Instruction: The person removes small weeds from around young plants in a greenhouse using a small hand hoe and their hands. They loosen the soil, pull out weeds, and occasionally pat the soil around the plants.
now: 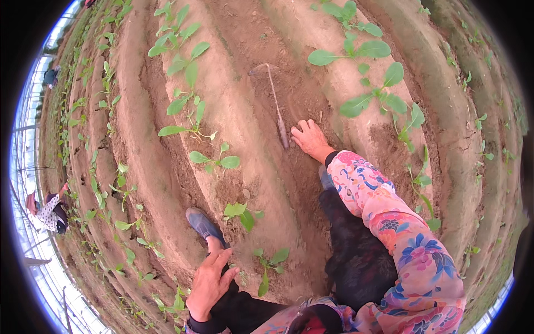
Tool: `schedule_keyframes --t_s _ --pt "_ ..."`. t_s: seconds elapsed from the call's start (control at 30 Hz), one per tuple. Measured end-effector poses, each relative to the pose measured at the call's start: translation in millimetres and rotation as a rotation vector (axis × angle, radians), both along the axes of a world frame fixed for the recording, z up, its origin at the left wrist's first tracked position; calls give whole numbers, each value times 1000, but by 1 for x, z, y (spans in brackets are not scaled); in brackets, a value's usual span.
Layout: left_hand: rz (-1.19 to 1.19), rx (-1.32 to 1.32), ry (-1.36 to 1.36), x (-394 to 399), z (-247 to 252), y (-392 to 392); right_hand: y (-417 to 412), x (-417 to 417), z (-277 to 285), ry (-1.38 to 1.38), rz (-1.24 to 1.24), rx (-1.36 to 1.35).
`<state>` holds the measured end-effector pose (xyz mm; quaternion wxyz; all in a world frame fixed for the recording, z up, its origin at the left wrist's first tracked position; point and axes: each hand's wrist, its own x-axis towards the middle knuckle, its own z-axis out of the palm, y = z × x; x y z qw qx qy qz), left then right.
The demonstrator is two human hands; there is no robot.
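Note:
My right hand reaches down over the furrow, just right of the handle end of a hoe; a small gap shows between them, and its fingers are slightly bent and hold nothing that I can see. The hoe lies on the soil with its blade at the far end. Near my left knee, my left hand has its fingers fairly straight and its thumb apart, with nothing in it. A leafy seedling grows on the ridge to the right of that hand. Another seedling stands farther up the same ridge.
Soil ridges with rows of green seedlings run on both sides. Larger leafy plants grow on the ridge to the right. My shoe rests beside the left ridge. Another person crouches at the far left, near the greenhouse wall.

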<state>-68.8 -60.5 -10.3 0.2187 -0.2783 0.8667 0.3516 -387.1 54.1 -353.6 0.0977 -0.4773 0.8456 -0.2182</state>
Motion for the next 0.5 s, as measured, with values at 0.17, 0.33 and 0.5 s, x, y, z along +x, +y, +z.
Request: schedule_keyframes --t_s 0.17,0.33,0.5 --pt "-188 54 144 -19 -41 0 -6 -20 -8 -255 -202 -104" --pt "443 726 371 -113 -128 12 -24 2 53 -1400 -830 -483" --pt "1533 1584 262 -230 -231 37 4 22 99 -811 -527 -732"
